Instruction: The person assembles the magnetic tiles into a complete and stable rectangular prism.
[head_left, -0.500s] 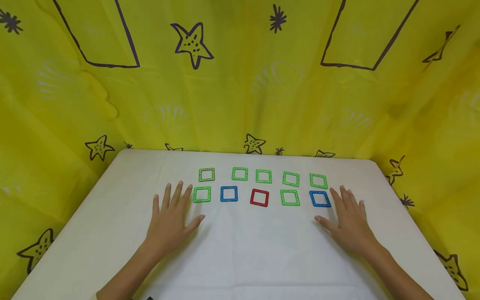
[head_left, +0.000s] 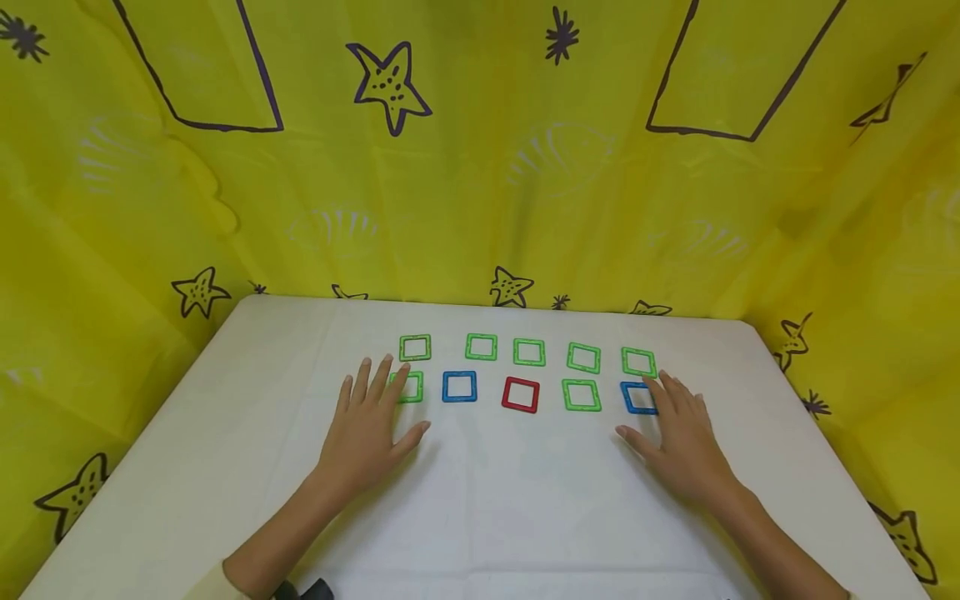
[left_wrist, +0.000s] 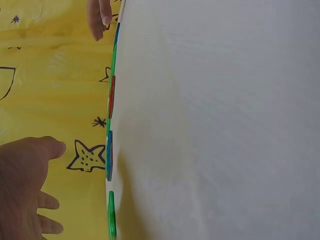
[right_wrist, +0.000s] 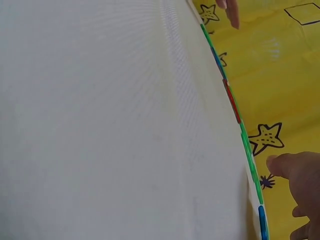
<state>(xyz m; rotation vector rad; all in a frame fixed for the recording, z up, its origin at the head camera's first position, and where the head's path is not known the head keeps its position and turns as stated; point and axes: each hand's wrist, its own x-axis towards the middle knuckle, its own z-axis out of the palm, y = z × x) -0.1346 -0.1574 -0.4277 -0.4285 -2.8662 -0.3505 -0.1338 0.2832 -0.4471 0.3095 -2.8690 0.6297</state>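
Observation:
Square plastic frames lie in two rows on a white-covered table. My left hand point(head_left: 363, 437), fingers straight and spread, hovers at the left end of the front row, its fingertips overlapping a green square frame point(head_left: 421, 388) in the head view. At the right end, my right hand point(head_left: 686, 446) is held above the cloth with fingers extended, partly covering a blue square frame point(head_left: 626, 398). Between them lie another blue frame point(head_left: 446, 387), a red frame point(head_left: 507, 392) and a green frame point(head_left: 582, 408). Both wrist views show the hands raised off the table, holding nothing.
Several more green frames, among them one at the back left point(head_left: 416, 337), form the back row. The white tabletop point(head_left: 517, 508) stretches toward me. A yellow curtain point(head_left: 465, 208) with starfish drawings encloses the back and sides. A dark object point(head_left: 318, 590) shows beside my left forearm.
Both hands have moved inward: the left to the right, over the front green frame, and the right slightly to the left, over the blue frame. The frames on the table have not moved.

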